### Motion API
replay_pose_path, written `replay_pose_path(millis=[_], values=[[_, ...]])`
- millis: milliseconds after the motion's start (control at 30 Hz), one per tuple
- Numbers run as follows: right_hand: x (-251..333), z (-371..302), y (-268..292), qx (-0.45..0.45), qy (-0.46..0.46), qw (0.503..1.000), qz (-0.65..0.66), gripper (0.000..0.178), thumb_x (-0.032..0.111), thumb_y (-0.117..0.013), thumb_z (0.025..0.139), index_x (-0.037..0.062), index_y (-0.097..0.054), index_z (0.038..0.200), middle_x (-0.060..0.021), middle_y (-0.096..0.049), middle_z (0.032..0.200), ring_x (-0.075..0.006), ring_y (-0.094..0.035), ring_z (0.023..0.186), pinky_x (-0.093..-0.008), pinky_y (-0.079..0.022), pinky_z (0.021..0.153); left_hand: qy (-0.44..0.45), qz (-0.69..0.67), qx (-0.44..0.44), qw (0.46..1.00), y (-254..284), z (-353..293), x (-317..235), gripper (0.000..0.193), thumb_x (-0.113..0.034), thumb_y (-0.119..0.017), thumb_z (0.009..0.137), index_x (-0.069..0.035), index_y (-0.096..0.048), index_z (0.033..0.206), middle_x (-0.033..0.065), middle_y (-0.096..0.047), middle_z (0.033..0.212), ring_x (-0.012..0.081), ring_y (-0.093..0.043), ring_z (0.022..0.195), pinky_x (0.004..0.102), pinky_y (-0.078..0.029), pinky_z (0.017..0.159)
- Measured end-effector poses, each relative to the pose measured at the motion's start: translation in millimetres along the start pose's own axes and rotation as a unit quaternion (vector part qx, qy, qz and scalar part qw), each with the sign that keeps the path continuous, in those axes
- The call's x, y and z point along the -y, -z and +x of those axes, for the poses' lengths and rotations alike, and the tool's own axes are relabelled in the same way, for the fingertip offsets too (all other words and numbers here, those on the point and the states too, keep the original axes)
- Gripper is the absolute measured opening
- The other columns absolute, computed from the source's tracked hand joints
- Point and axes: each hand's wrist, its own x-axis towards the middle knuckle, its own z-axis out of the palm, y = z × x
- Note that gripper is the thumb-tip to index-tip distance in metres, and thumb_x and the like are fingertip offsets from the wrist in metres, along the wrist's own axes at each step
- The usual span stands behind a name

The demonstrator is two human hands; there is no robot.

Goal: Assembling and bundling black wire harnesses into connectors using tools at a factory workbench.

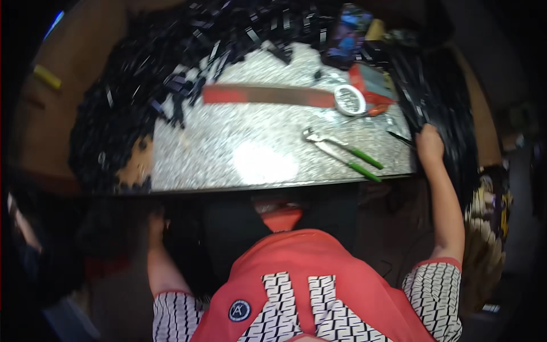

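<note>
At the right side of the table, my right hand [430, 143] is closed, its fingers curled at the edge of a heap of long black strips [456, 114]. A thin black strip [400, 137] sticks out to the left of these fingers. My left hand [156, 219] hangs below the table's front edge in shadow, and its fingers are too dark to make out. Pincers with green handles [347, 157] lie on the speckled stone slab [205, 154], left of my right hand. Behind them is a flat red-and-brown bar [268, 95], blurred.
A round white-rimmed container [348, 100] stands beside a red box [370, 84]. A phone with a lit screen [348, 35] is at the back. Piles of short black pieces [108, 125] cover the table's left and far sides. A raised wooden rim [481, 114] bounds the right.
</note>
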Motion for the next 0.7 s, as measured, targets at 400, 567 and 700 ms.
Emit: replay_pose_path(millis=[400,567,700], values=[[1,7,-8,-0.083,0.016,0.996,0.035,0.016,0.013,-0.062,0.08,-0.0009,-0.055,0.084,-0.0183,-0.06,0.086,-0.0339,-0.063,0.076,-0.0414,-0.053,0.066,-0.184,0.331,-0.064,0.923,13,-73,-56,0.051,-0.037,-0.059,0.088,0.005,-0.056,0.117,0.0281,-0.058,0.114,0.0418,-0.055,0.109,0.0437,-0.043,0.093],[-7,9,-9,-0.072,0.021,0.996,0.052,0.014,0.012,-0.059,0.081,-0.0011,-0.056,0.081,-0.019,-0.062,0.088,-0.0348,-0.064,0.076,-0.043,-0.053,0.067,-0.284,0.309,0.03,0.907,-23,-154,-140,0.047,-0.032,-0.061,0.086,0.005,-0.057,0.115,0.0306,-0.061,0.1,0.0415,-0.06,0.097,0.0433,-0.047,0.083],[-7,20,-2,-0.071,-0.016,0.993,0.094,0.014,0.013,-0.058,0.082,-0.0015,-0.058,0.083,-0.0194,-0.063,0.086,-0.0361,-0.064,0.076,-0.0435,-0.052,0.068,-0.414,0.264,-0.015,0.871,-50,-227,-201,0.034,-0.02,-0.061,0.086,0.005,-0.061,0.109,0.0244,-0.065,0.096,0.0391,-0.063,0.091,0.0405,-0.049,0.079]])
